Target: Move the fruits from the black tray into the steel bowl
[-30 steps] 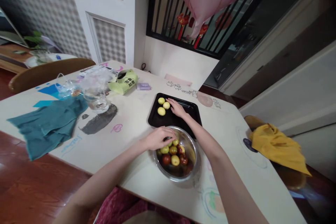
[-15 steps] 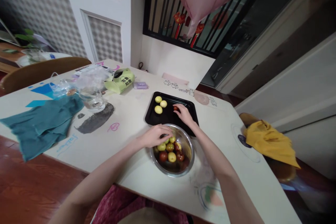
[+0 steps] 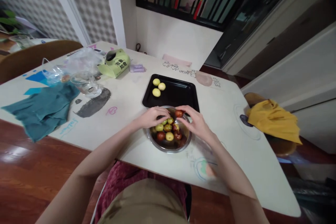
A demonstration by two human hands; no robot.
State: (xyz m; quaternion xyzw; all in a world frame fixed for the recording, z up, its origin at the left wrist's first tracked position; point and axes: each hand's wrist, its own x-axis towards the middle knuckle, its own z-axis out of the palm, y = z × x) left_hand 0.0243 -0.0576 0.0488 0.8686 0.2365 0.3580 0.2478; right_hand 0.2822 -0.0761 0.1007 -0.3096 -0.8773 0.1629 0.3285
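A shiny metal bowl stands at the table's near side, with several yellow-green and reddish-brown round fruits in it. Over its far right rim, my right hand pinches a small reddish-brown fruit between fingers and thumb. My left hand reaches over the bowl's far left rim. Its fingers and thumb are apart above the green fruits, and whether they touch any I cannot tell. Just beyond the bowl lies a black tray, with three pale yellow fruits grouped at its left.
To the left are a teal cloth, a clear glass pitcher, plastic bags and a light green box. A small purple packet lies beside the box. On the right, yellow fabric hangs over a chair.
My right hand has come back from the tray to the bowl's far right rim, still holding the reddish-brown fruit. The left hand stays over the bowl. The view has tilted downward.
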